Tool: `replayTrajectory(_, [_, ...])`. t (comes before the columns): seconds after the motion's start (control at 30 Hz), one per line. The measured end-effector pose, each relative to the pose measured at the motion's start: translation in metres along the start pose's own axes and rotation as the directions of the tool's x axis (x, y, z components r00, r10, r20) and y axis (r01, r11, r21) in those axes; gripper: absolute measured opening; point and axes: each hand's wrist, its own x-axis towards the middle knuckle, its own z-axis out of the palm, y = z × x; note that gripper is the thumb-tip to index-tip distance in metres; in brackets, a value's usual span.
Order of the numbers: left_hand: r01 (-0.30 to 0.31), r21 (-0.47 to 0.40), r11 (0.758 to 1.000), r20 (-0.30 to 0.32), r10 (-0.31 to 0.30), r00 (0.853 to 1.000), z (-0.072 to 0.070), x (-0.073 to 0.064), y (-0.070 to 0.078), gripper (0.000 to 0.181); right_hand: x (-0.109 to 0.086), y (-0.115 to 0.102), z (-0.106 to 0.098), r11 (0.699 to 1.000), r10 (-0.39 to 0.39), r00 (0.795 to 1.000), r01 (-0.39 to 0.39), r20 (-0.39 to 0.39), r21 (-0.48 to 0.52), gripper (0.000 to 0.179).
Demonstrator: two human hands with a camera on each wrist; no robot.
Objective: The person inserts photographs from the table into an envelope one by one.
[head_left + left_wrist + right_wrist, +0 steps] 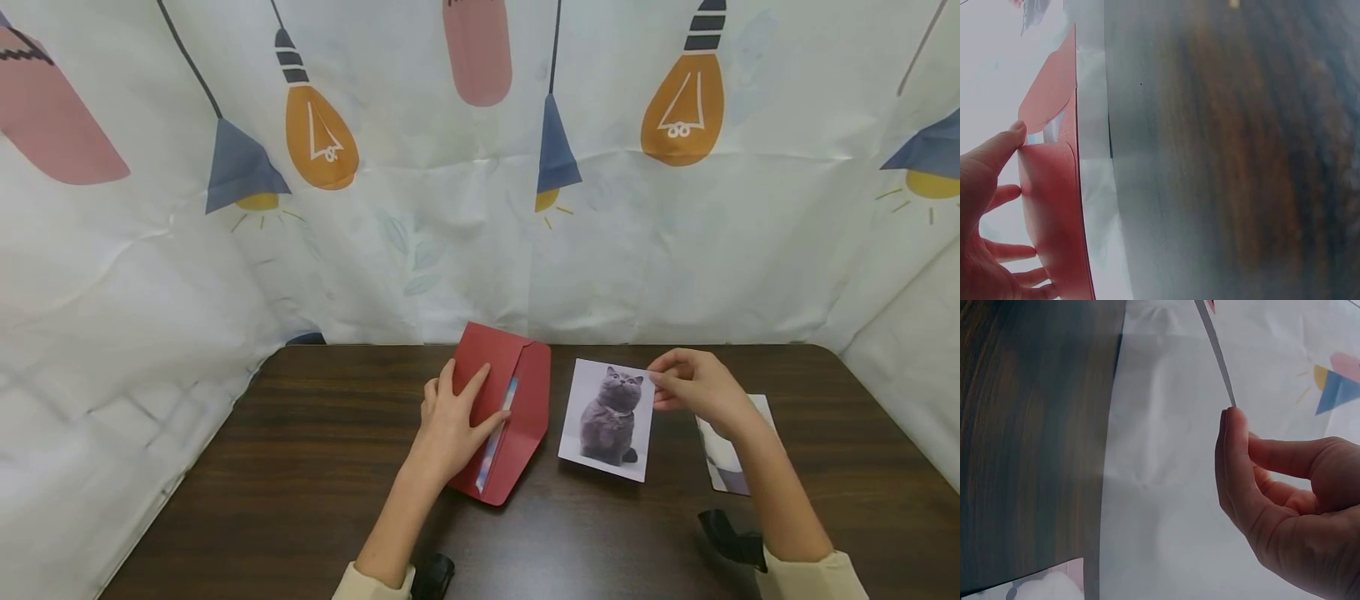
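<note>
My left hand (452, 423) rests with spread fingers on a red envelope (532, 400), and in the left wrist view its fingertips touch the envelope's face (1054, 206). The envelope's flap is folded back to the right; a bluish picture card (497, 450) shows partly in its opening. To the right, my right hand (697, 385) pinches the upper right edge of a white card with a grey cat (609, 417). Edge-on in the right wrist view, the cat card (1217, 356) appears as a thin strip between thumb and fingers.
Another picture card (726, 462) lies on the dark wooden table (322, 467), partly hidden behind my right forearm. A white cloth (465, 242) printed with lamps and bulbs hangs behind the table. Black straps or mounts (729, 537) sit at both wrists.
</note>
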Motion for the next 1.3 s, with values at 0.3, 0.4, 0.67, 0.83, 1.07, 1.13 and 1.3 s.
replayTrajectory(0.3, [-0.002, -0.003, 1.0, -0.011, 0.002, 1.0, 0.002, 0.0, 0.0, 0.077, 0.0, -0.002, 0.006, 1.0, -0.028, 1.0, 0.028, -0.005, 0.0, 0.025])
replayTrajectory(0.4, [-0.006, -0.012, 1.0, -0.017, 0.006, 1.0, 0.003, -0.001, 0.0, 0.076, 0.0, -0.002, 0.007, 0.999, -0.043, 0.999, 0.043, -0.002, 0.017, 0.024])
replayTrajectory(0.67, [-0.024, -0.009, 1.0, -0.046, 0.024, 0.999, 0.005, -0.001, 0.0, 0.074, 0.001, -0.006, 0.015, 0.996, -0.063, 0.998, 0.062, 0.016, 0.064, 0.025])
replayTrajectory(0.83, [-0.035, -0.013, 0.999, -0.053, 0.035, 0.998, 0.004, 0.0, 0.001, 0.075, 0.0, -0.007, 0.016, 0.996, -0.059, 0.998, 0.058, 0.011, 0.068, 0.024])
replayTrajectory(1.07, [-0.043, -0.029, 0.999, -0.059, 0.041, 0.997, 0.004, 0.0, 0.003, 0.074, 0.0, -0.005, 0.018, 0.994, -0.062, 0.998, 0.061, 0.009, 0.093, 0.024])
replayTrajectory(1.13, [-0.043, -0.031, 0.999, -0.061, 0.041, 0.997, 0.004, 0.0, 0.003, 0.074, 0.002, -0.005, 0.02, 0.992, -0.064, 0.998, 0.063, 0.012, 0.107, 0.023])
replayTrajectory(1.3, [-0.036, -0.033, 0.999, -0.054, 0.034, 0.998, 0.005, 0.0, 0.003, 0.075, 0.006, -0.004, 0.026, 0.991, -0.069, 0.998, 0.067, 0.016, 0.115, 0.023])
